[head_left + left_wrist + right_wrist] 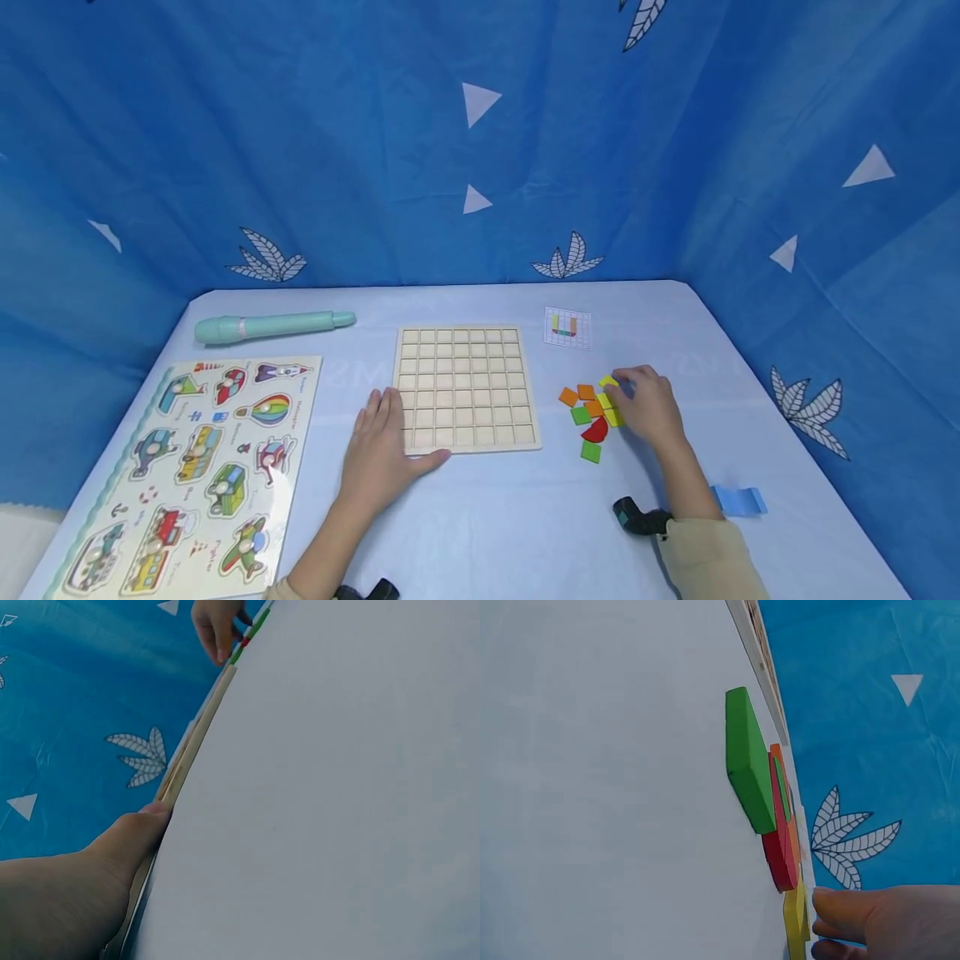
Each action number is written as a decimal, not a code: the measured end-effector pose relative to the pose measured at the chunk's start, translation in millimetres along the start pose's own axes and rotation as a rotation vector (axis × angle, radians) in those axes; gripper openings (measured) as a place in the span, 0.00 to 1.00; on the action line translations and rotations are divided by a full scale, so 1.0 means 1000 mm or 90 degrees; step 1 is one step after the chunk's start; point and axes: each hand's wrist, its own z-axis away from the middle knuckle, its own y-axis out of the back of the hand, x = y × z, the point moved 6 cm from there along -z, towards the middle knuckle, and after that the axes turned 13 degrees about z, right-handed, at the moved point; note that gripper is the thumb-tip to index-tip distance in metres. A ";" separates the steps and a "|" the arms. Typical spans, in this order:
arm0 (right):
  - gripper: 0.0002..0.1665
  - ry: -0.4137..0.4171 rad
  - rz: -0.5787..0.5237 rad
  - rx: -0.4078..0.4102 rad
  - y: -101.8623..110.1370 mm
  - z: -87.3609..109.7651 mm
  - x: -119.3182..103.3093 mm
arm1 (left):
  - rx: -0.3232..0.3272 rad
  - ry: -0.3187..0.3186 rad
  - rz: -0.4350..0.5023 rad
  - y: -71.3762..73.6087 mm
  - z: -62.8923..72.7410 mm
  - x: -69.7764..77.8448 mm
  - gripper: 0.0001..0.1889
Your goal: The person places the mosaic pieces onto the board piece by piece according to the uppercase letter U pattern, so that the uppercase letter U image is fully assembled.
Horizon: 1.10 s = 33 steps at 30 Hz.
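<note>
pale wooden grid board point(537, 433), glossy puzzle board point(303, 442), smooth tiles point(739, 742)

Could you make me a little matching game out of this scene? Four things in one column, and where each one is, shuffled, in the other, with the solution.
Column one
1. left hand
2. right hand
3. small card with a U shape
4. picture puzzle

Column two
A. farther from the person than the yellow tiles, to the right of the grid board
B. along the left side of the table
C. at the near left corner of the grid board
D. with fingers at the yellow tiles

Right pairs: 1-C, 2-D, 3-A, 4-B
</note>
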 end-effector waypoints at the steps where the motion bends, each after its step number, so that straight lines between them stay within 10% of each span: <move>1: 0.23 -0.001 0.002 -0.004 -0.001 0.000 0.001 | 0.002 0.000 -0.003 -0.001 0.000 -0.001 0.69; 33: 0.19 -0.044 -0.145 0.003 -0.005 -0.017 0.004 | -0.013 0.006 -0.035 -0.005 0.003 -0.003 0.67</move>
